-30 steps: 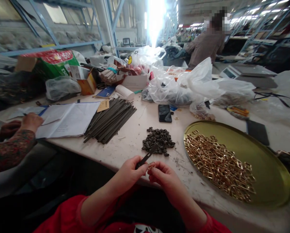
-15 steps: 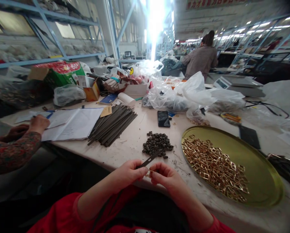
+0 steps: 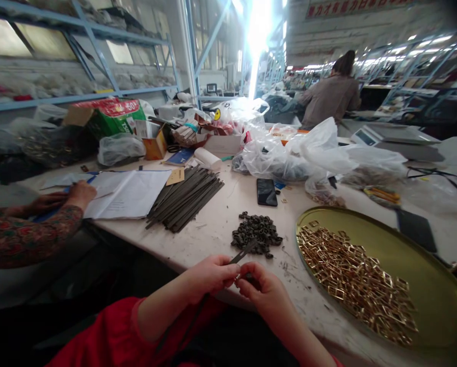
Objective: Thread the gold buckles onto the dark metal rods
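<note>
Grip of left hand (image 3: 214,274) — closed on dark strip (image 3: 244,252); right hand (image 3: 264,288) half-curled alongside

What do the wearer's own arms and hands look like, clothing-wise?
Loose, plain red fabric left sleeve, ending partway along the forearm; only a sliver of the matching red right sleeve shows at the bottom edge. Ungloved left hand and ungloved right hand. Forearms bare beyond the sleeves, no watch or bracelet visible.

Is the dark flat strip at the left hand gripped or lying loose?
Gripped: the left hand pinches the dark flat strip, whose far end juts out beyond the hand.
</note>
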Motion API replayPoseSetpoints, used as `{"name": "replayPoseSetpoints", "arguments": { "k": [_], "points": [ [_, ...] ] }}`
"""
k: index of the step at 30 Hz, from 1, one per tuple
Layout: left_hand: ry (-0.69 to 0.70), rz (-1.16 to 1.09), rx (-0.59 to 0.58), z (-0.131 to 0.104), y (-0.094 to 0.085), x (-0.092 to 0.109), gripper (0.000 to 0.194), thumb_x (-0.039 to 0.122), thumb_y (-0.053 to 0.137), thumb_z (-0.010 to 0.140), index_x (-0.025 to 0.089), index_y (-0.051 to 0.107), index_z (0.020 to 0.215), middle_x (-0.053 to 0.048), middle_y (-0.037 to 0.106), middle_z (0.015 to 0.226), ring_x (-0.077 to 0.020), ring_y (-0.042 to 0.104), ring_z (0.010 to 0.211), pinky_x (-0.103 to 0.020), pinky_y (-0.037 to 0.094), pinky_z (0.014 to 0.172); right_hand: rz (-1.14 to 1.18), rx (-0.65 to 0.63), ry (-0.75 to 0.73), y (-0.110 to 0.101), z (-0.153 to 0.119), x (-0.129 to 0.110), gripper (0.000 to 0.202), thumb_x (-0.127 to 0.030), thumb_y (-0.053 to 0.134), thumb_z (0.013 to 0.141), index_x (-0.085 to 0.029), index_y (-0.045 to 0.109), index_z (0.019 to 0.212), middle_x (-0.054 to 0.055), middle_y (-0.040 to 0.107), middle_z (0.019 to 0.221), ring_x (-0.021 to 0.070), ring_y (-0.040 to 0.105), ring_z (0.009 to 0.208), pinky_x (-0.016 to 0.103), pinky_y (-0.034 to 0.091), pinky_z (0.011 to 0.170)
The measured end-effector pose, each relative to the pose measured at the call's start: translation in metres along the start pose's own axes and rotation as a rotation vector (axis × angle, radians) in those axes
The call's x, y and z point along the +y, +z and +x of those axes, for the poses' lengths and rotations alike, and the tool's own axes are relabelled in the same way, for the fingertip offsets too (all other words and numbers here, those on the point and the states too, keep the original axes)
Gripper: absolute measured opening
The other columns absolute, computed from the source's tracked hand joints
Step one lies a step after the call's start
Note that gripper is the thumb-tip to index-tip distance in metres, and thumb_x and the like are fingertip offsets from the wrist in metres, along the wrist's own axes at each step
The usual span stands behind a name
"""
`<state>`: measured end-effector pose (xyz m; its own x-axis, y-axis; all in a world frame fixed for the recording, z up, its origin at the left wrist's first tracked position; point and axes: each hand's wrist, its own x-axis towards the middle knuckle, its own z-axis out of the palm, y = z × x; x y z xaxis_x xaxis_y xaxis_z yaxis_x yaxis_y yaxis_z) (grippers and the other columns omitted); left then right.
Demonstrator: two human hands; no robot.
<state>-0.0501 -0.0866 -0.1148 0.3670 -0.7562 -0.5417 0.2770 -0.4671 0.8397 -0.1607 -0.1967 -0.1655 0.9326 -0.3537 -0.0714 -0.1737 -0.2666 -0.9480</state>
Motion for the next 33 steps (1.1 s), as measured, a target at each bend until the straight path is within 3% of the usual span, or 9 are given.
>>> {"name": "replayPoseSetpoints", "arguments": {
  "k": [6, 9, 13, 19, 26, 29, 33],
  "points": [
    [0.034, -0.084, -0.002, 0.010, -0.004, -0.003, 0.036, 0.049, 0.057, 0.070, 0.014, 0.050, 0.074, 0.006, 0.047, 0.057, -0.0019, 0.027, 0.038, -0.018, 0.014, 0.036, 0.158, 0.033, 0.029, 0.002, 0.008, 0.002, 0.020, -0.037, 0.052, 0.079, -0.019, 0.054, 0.088, 0.002, 0.061, 0.071, 0.0149, 0.054, 0.060, 0.029, 0.043, 0.059],
    [0.082, -0.069, -0.020, 0.012, -0.003, -0.001, 0.029, 0.042, 0.056, 0.073, 0.013, 0.051, 0.076, 0.005, 0.049, 0.062, -0.0023, 0.029, 0.041, -0.017, 0.017, 0.037, 0.361, 0.094, 0.113, 0.003, 0.013, 0.002, 0.032, -0.046, 0.057, 0.074, -0.018, 0.052, 0.089, 0.000, 0.059, 0.064, 0.0130, 0.052, 0.053, 0.027, 0.042, 0.053],
    [0.092, 0.025, 0.040, 0.016, -0.002, -0.001, 0.027, 0.037, 0.057, 0.072, 0.013, 0.052, 0.083, 0.005, 0.047, 0.062, -0.0040, 0.032, 0.045, -0.017, 0.019, 0.039, 0.550, 0.116, 0.172, 0.006, 0.018, 0.007, 0.044, -0.053, 0.064, 0.066, -0.017, 0.050, 0.088, 0.000, 0.059, 0.061, 0.0118, 0.051, 0.050, 0.025, 0.040, 0.049],
    [0.097, 0.113, 0.036, 0.023, -0.005, -0.002, 0.030, 0.043, 0.054, 0.074, 0.014, 0.050, 0.077, 0.006, 0.043, 0.057, -0.0052, 0.031, 0.045, -0.017, 0.020, 0.039, 0.438, 0.151, 0.067, 0.002, 0.021, 0.011, 0.032, -0.043, 0.065, 0.070, -0.019, 0.057, 0.090, 0.000, 0.059, 0.065, 0.0138, 0.053, 0.061, 0.027, 0.042, 0.057],
    [0.163, 0.199, 0.033, 0.001, -0.014, 0.012, 0.038, 0.049, 0.038, 0.083, 0.015, 0.052, 0.091, 0.006, 0.046, 0.060, -0.0060, 0.028, 0.044, -0.019, 0.020, 0.041, 0.694, 0.278, 0.113, -0.012, 0.018, -0.005, 0.035, -0.043, 0.071, 0.064, -0.019, 0.058, 0.087, -0.003, 0.057, 0.060, 0.0107, 0.052, 0.055, 0.025, 0.043, 0.057],
    [0.224, 0.379, 0.059, -0.010, -0.017, 0.006, 0.036, 0.045, 0.040, 0.084, 0.014, 0.057, 0.089, 0.004, 0.047, 0.060, -0.0089, 0.038, 0.053, -0.020, 0.029, 0.050, 0.750, 0.300, 0.116, -0.014, 0.015, -0.012, 0.037, -0.043, 0.072, 0.064, -0.019, 0.058, 0.089, -0.005, 0.055, 0.061, 0.0085, 0.051, 0.051, 0.023, 0.042, 0.054],
    [0.269, 0.508, 0.115, -0.020, -0.014, -0.007, 0.035, 0.043, 0.038, 0.086, 0.015, 0.059, 0.089, 0.005, 0.046, 0.061, -0.0102, 0.042, 0.058, -0.021, 0.030, 0.054, 0.756, 0.301, 0.085, -0.013, 0.008, -0.017, 0.036, -0.042, 0.072, 0.065, -0.019, 0.060, 0.090, -0.005, 0.055, 0.062, 0.0073, 0.051, 0.051, 0.022, 0.042, 0.053]
  ]
}}
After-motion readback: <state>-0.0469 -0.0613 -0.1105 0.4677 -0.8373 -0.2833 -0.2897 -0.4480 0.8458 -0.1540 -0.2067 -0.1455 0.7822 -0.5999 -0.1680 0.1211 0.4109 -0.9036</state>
